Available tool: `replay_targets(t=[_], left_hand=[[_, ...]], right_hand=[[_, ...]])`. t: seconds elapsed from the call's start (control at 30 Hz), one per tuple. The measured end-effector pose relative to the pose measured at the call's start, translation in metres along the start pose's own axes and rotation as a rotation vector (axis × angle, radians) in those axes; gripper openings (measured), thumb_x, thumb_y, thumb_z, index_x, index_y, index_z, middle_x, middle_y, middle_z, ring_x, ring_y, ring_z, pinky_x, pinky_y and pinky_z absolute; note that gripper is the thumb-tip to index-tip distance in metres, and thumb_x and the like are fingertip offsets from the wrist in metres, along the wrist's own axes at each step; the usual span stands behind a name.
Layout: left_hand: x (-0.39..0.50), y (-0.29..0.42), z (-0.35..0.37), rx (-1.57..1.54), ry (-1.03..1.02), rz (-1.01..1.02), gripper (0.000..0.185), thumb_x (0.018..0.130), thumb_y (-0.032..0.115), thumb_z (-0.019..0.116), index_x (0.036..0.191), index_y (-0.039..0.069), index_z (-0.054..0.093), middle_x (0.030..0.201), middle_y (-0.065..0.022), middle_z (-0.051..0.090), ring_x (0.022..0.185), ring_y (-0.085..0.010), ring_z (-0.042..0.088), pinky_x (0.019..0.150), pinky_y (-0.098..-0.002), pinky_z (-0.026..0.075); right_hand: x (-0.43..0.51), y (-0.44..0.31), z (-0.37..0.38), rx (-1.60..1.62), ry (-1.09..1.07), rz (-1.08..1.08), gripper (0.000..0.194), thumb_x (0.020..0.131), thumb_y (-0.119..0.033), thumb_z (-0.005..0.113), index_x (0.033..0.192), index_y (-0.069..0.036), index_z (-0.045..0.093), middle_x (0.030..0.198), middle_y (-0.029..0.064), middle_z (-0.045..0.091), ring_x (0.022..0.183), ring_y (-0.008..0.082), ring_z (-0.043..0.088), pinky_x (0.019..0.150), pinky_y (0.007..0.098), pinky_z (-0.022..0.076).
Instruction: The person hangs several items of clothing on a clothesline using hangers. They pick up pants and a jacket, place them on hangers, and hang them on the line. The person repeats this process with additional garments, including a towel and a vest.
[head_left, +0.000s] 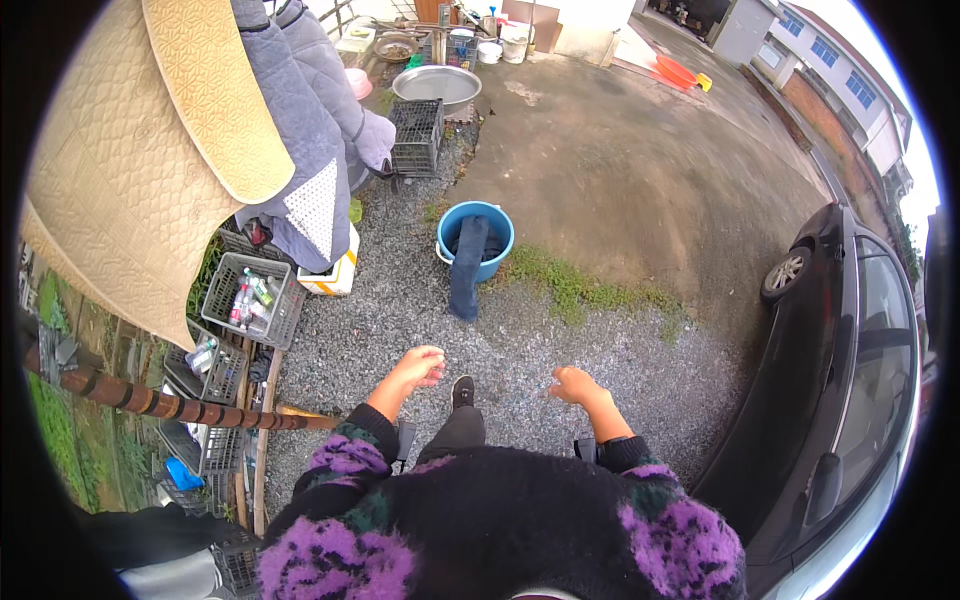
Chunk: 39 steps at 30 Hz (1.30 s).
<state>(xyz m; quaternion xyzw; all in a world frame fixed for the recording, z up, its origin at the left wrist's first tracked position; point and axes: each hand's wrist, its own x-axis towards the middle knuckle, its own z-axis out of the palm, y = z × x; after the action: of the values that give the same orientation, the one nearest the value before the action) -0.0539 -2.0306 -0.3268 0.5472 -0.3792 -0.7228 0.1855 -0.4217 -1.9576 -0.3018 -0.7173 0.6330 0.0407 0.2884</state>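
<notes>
My left hand (420, 369) is held out over the gravel with its fingers loosely bent and nothing in them. To the right, my right hand (576, 385) is also empty, its fingers slightly curled and partly turned out of sight. Ahead of both hands, touching neither, a blue plastic bucket (499, 262) stands where gravel meets concrete. Dark blue wet-looking cloth (466, 262), perhaps trousers, lies in it, one length hanging over the near rim towards the ground. One dark shoe (463, 391) shows between my hands.
Quilted mats (135, 172) and grey padded fabric (300, 112) hang at left, above crates of bottles (255, 300) and a rusty pole (150, 397). A dark car (795, 360) stands close at right. Farther ahead are a black crate (416, 139) and a metal basin (437, 84).
</notes>
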Motion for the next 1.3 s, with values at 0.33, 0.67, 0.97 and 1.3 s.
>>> replay_targets(t=[0.33,0.67,0.97,1.3], left_hand=[[0.342,0.15,0.0,0.089,0.087,-0.139,0.034,0.087,0.025,0.063,0.116,0.01,0.057,0.098,-0.002,0.061,0.081,-0.0151,0.059,0.069,-0.0346,0.05],[0.65,0.095,-0.05,0.254,0.58,-0.185,0.068,0.083,0.022,0.063,0.14,0.0,0.035,0.131,-0.0193,0.048,0.116,-0.0303,0.051,0.094,-0.0423,0.044],[0.711,0.1,-0.058,0.079,0.406,-0.366,0.055,0.083,0.029,0.068,0.13,0.004,0.051,0.099,-0.0094,0.065,0.08,-0.02,0.063,0.061,-0.0376,0.052],[0.437,0.344,0.009,-0.268,0.218,0.246,0.026,0.082,0.012,0.067,0.102,-0.005,0.066,0.096,-0.0064,0.067,0.087,-0.0155,0.063,0.082,-0.0287,0.048]], right_hand=[[0.21,0.144,-0.093,0.314,0.088,0.202,0.042,0.08,-0.025,0.069,0.112,0.0,0.062,0.102,0.0216,0.067,0.095,0.0365,0.065,0.082,0.042,0.051],[0.435,0.273,-0.108,0.4,-0.093,0.221,0.039,0.081,-0.021,0.068,0.114,0.0,0.062,0.099,0.0192,0.068,0.085,0.0319,0.067,0.079,0.0386,0.0527],[0.459,0.356,-0.127,0.359,-0.272,0.347,0.037,0.082,-0.023,0.068,0.111,0.0,0.063,0.094,0.0175,0.07,0.082,0.0301,0.068,0.076,0.0376,0.0535],[0.557,0.248,-0.173,1.478,-0.498,0.558,0.048,0.093,-0.024,0.059,0.13,0.003,0.043,0.109,0.0184,0.062,0.089,0.028,0.065,0.076,0.0402,0.0556]])
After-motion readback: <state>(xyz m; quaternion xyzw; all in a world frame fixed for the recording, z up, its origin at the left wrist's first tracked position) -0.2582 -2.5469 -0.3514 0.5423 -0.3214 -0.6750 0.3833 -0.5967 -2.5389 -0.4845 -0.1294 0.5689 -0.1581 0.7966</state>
